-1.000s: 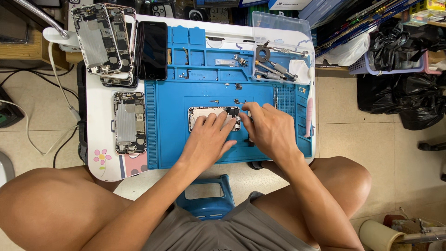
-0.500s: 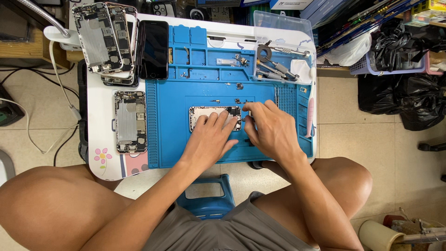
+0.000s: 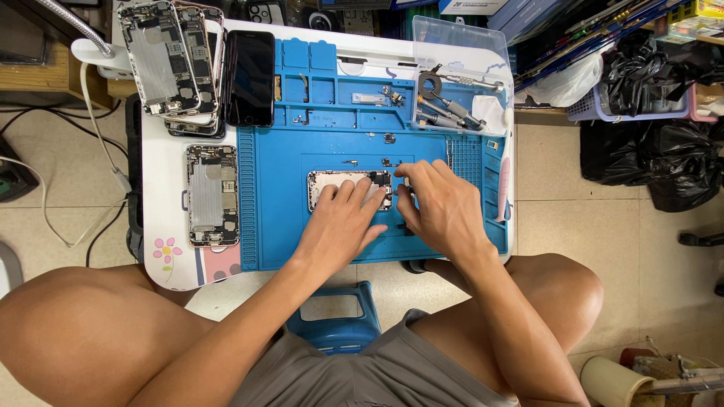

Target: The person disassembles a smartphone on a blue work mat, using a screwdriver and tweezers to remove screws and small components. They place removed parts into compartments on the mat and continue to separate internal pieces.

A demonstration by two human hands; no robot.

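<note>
A: From the head view, what are the hands doing?

B: The left hand (image 3: 343,222) lies flat with fingers spread on an opened phone chassis (image 3: 339,187), pressing it onto the blue repair mat (image 3: 279,211). The right hand (image 3: 445,211) sits just beside it, fingers curled at the chassis's right end; whether it pinches a tool or a small part I cannot tell, as the fingertips hide it.

A: So where is the chassis?

B: Under the left fingers, at the middle of the mat, which covers most of the white counter (image 3: 162,218).

A: What lies around the hands?

B: Well left of the left hand, another open phone body (image 3: 211,194) rests on the counter. Beyond it, a stack of stripped phone frames (image 3: 170,60) and a black phone (image 3: 250,68), screen up. Beyond the right hand, a clear tray (image 3: 460,45) holds screwdrivers (image 3: 452,109). Just right of the right hand, a pink tool (image 3: 502,188) lies at the mat's edge. Small loose parts (image 3: 388,138) dot the mat beyond the fingertips.
</note>
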